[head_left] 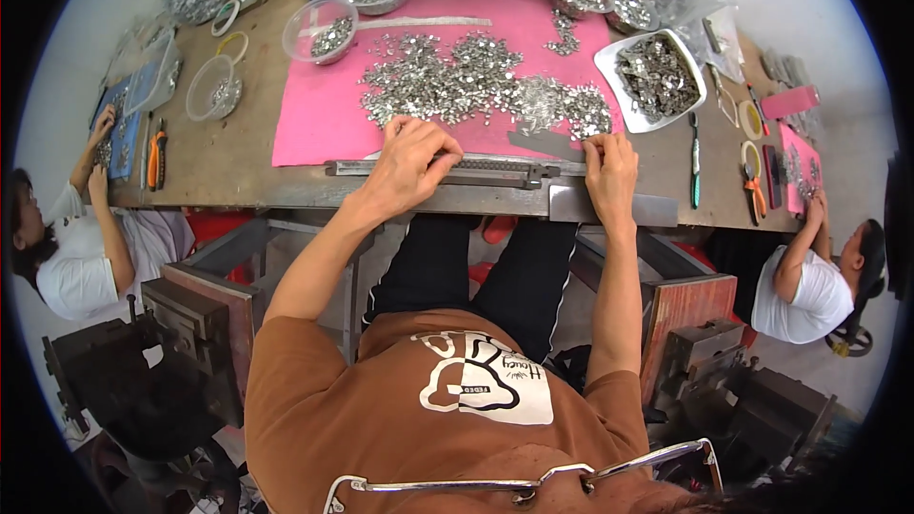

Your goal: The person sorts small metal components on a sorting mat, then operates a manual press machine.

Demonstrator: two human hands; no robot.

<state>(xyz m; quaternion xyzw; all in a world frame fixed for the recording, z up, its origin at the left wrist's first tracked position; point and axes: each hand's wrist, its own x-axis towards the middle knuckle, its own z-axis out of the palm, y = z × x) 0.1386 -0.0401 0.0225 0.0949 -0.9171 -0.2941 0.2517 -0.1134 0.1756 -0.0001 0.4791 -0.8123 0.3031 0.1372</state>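
Note:
A heap of small shiny metal pieces (438, 76) is spread over a pink sheet (309, 128). Along the table's front edge lies a long narrow slotted metal rail (500, 174). My left hand (405, 162) rests over the rail's left part with fingers curled and thumb near the fingertips; what they hold, if anything, is hidden. Farther right, my right hand (612, 176) has its fingertips pinched together beside the right end of the heap. Anything in that pinch is too small to make out. A flat grey metal plate (657, 210) lies at the table edge under my right wrist.
A white square dish (606, 59) of darker pieces stands at right, near a green-handled brush (695, 162). Clear tubs (295, 33) of pieces line the back. Pliers (157, 160) lie at left, more pliers (754, 192) at right. People work at both sides.

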